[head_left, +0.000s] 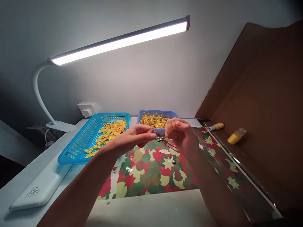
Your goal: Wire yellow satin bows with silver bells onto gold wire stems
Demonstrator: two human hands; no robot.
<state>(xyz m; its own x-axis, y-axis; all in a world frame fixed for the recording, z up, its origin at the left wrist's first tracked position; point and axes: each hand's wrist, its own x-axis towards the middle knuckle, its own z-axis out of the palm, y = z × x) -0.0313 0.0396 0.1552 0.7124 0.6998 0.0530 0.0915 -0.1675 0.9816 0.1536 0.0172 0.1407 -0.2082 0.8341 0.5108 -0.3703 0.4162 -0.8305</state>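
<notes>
My left hand (137, 134) and my right hand (180, 130) are raised close together over a sheet of red, green and gold patterned paper (151, 170). Both hands have their fingers pinched shut, facing each other. Something thin and small runs between the fingertips; I cannot make out what it is. Just below them on the paper lie a few small silver bells (160, 138) and a thin dark strip (169, 145).
A light blue tray (78, 145) holding gold bows (112, 129) stands at the back left. A smaller blue basket (142, 114) of gold pieces sits behind the hands. A clamp lamp (118, 41) hangs overhead. A white power bank (35, 190) lies front left. A cardboard wall (260, 94) and two yellow tubes (236, 135) are right.
</notes>
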